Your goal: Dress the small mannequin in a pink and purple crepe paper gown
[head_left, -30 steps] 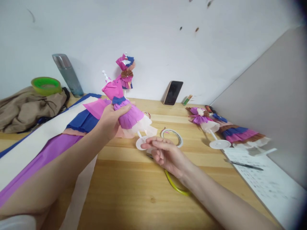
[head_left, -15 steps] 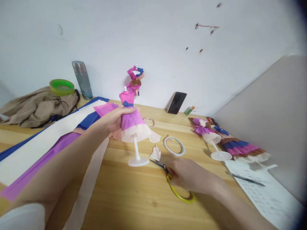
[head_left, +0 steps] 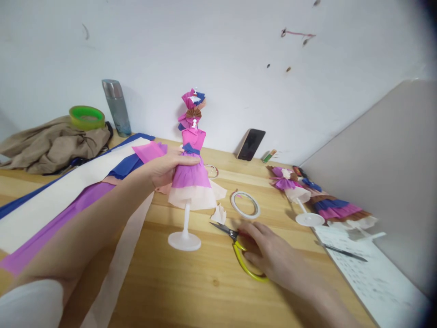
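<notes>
My left hand is wrapped round the waist of a small white dress form wearing a crepe paper dress, with a pink top, blue belt, purple skirt and pale hem. The stand is tilted, its round base towards me. My right hand is over the yellow-handled scissors, thumb and fingers apart. The scissors lie on the table, blades pointing left, part of the handle hidden by the fingers. Just beyond the blades are a pale paper scrap and a roll of white tape.
Crepe paper strips lie at left, near a brown cloth, green tape roll and flask. A phone leans on the wall. Other dressed forms and a pen on a printed sheet are at right.
My left hand has tilted the dress form, swinging its base left and nearer me and its top right. My right hand's fingers have loosened from the scissors.
</notes>
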Demonstrator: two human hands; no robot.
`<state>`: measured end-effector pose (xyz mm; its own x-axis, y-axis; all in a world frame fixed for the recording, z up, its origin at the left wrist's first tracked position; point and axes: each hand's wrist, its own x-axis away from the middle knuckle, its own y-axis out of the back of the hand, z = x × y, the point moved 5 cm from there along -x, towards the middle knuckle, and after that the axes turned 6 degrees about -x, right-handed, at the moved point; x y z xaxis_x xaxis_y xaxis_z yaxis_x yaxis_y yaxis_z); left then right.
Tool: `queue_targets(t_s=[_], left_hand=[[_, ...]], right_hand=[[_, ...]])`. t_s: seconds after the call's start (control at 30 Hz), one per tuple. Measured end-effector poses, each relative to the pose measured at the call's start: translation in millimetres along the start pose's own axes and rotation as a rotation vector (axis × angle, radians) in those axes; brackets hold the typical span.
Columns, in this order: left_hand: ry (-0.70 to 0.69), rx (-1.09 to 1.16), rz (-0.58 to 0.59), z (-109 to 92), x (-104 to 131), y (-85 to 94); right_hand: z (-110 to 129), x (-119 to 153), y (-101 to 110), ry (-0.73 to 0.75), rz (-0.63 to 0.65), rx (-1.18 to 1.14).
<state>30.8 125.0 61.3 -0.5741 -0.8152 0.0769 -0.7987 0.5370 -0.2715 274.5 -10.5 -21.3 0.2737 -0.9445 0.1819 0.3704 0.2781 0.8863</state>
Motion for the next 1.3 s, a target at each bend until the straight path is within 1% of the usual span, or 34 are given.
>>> queue_targets(t_s=[0.13,0.27,0.37,0.43,0.5,0.57,0.67,0.73,0.8,0.83,0.93,1.0,1.07,1.2,1.3], left_hand=[[0.009,0.014,-0.026,-2,3,1.7],[0.013,-0.043,-0.006,-5,5,1.5],[0.025,-0.066,0.006,-5,5,1.3],[0.024,-0.079,-0.002,-5,5,1.7],[0.020,-0.089,-0.020,-5,4,2.9],[0.025,-0.092,-0.050,-6,4,5.6],[0.042,-0.061,-0.080,-5,3,10.2],[0.060,-0.024,-0.068,-3,2,11.0],[0.078,-0.015,-0.070,-1,0,10.5],[0.090,-0.024,-0.078,0,-1,9.9],[0.134,-0.052,-0.129,3,-2,7.5],[0.153,-0.048,-0.149,4,-2,5.9],[0.141,-0.058,-0.132,4,-4,3.9],[0.117,-0.096,-0.055,7,-6,0.0],[0.101,-0.098,-0.002,9,-7,-2.7]], right_hand=[[3,6,3,0.066,-0.001,-0.049],[-3,15,10,0.078,-0.006,-0.241],[-1,17,18,0.120,0.076,-0.426],[3,13,22,0.128,0.188,-0.476],[6,5,25,0.115,0.292,-0.466],[9,-4,27,0.162,0.340,-0.503],[10,-14,28,0.229,0.346,-0.673],[11,-18,29,0.232,0.307,-0.748],[14,-18,32,0.247,0.282,-0.711],[17,-18,33,0.267,0.302,-0.682],[26,-19,32,0.277,0.450,-0.662],[30,-23,32,0.252,0.504,-0.666],[32,-29,33,0.246,0.501,-0.641],[39,-38,35,0.247,0.488,-0.549],[47,-44,36,0.241,0.454,-0.502]])
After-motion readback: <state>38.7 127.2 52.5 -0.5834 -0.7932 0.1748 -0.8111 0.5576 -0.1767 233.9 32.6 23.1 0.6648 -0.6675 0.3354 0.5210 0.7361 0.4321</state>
